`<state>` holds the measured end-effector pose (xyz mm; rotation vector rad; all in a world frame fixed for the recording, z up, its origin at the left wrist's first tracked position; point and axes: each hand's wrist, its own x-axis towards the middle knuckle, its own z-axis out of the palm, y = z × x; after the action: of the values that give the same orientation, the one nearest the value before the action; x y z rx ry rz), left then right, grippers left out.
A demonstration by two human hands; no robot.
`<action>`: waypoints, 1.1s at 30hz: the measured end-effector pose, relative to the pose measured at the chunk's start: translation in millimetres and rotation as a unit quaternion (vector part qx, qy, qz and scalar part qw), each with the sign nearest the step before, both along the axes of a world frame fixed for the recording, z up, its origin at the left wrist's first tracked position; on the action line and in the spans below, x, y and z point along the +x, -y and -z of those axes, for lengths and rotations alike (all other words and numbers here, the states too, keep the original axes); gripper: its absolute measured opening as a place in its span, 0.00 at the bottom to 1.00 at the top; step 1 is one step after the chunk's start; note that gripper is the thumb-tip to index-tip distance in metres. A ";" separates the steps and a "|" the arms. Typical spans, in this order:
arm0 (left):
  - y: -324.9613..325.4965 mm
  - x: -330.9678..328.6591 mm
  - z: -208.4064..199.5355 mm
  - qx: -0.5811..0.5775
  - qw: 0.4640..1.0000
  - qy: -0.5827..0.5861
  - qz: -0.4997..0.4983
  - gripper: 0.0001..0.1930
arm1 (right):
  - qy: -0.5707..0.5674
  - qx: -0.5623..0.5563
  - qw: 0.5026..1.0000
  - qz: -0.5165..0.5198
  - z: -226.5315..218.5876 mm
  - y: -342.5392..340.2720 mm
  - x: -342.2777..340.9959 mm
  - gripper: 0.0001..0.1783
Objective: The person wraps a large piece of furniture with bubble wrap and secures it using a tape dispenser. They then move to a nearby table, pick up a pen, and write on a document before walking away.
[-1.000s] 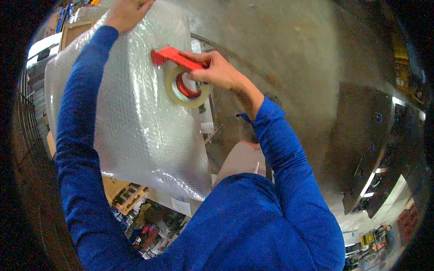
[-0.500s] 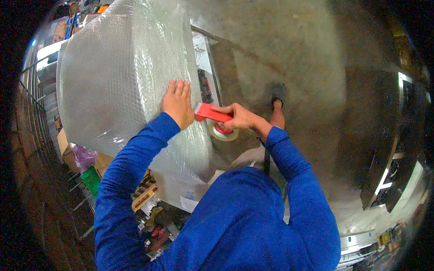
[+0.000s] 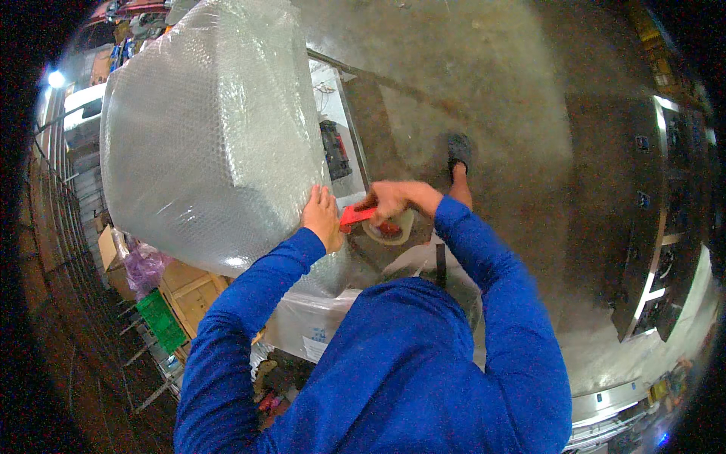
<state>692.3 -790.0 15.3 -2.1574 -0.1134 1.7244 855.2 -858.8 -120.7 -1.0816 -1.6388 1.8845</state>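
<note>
A large block is covered in clear bubble wrap. My left hand lies with its fingers stretched out on the wrap near its right edge. Just right of it, my right hand grips a red tape dispenser that carries a roll of clear packing tape. The dispenser's front end meets the edge of the wrap beside my left palm. Whether tape is stuck down there is too small to tell.
An open metal-framed part with a dark component shows beyond the wrap's edge. A green crate, a purple plastic bag and cardboard stand at lower left. Steel-framed units stand at the right. My foot is on the concrete floor.
My left hand has slid down and right along the wrap. My right hand and the tape dispenser have shifted slightly lower, staying close to the left hand.
</note>
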 end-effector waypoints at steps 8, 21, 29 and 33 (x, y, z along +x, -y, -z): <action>1.7 -3.4 -5.3 -0.087 0.993 0.069 0.032 0.30 | 0.273 0.344 0.898 -0.021 -55.1 -23.2 -41.3 0.25; -80.8 64.5 -32.9 -0.244 0.287 0.256 -0.890 0.30 | -0.020 0.153 0.842 0.517 -81.0 73.2 36.4 0.42; -147.9 115.7 -62.2 -0.225 0.316 0.315 -0.866 0.15 | 0.003 0.273 0.841 0.467 -101.3 -12.4 95.2 0.46; -186.1 140.1 -62.8 -0.258 0.308 0.331 -0.854 0.16 | 0.035 0.282 0.838 0.466 -96.9 -47.3 118.4 0.46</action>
<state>832.4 -603.8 78.1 -2.8477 -3.5880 0.6630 973.6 -811.5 -23.8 -1.3215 -1.1938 0.6787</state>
